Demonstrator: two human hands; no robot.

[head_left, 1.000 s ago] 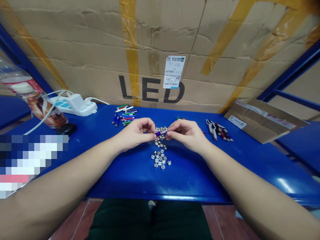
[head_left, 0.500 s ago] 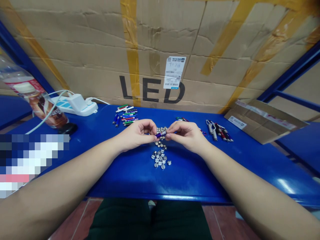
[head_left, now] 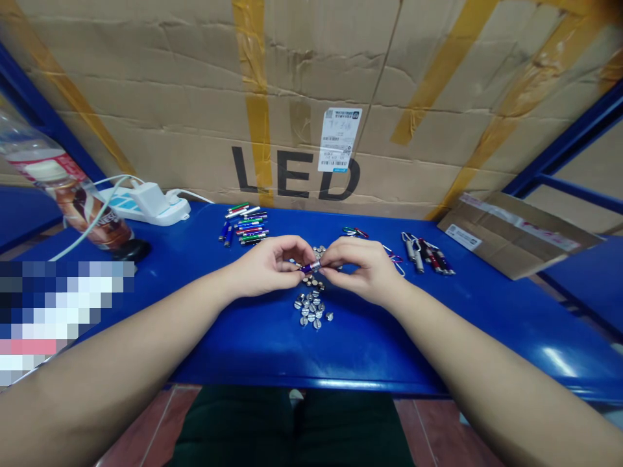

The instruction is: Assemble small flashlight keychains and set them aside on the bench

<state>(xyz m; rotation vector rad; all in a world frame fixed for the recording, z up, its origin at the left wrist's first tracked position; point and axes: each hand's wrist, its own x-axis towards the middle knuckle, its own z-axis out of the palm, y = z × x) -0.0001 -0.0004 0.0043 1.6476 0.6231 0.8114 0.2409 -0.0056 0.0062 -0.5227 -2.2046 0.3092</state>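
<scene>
Both my hands meet over the middle of the blue table point(head_left: 272, 344). My left hand point(head_left: 268, 267) pinches one end of a small purple keychain torch point(head_left: 309, 266). My right hand point(head_left: 363, 267) pinches its other, silver end. Just below and behind the torch lies a pile of several small silver caps point(head_left: 311, 306). A bundle of coloured torch bodies point(head_left: 248, 228) lies behind my left hand. Several finished keychain torches point(head_left: 428, 254) lie to the right of my right hand.
A large cardboard box marked LED point(head_left: 296, 104) walls off the back. At the left are a white power strip with a charger point(head_left: 146, 202), a drink bottle point(head_left: 73, 191) and a black object point(head_left: 129, 250). A flat cardboard box point(head_left: 511, 235) lies at the right.
My hands have drawn closer together on the torch and dropped slightly. More of the torch is now covered by my fingers.
</scene>
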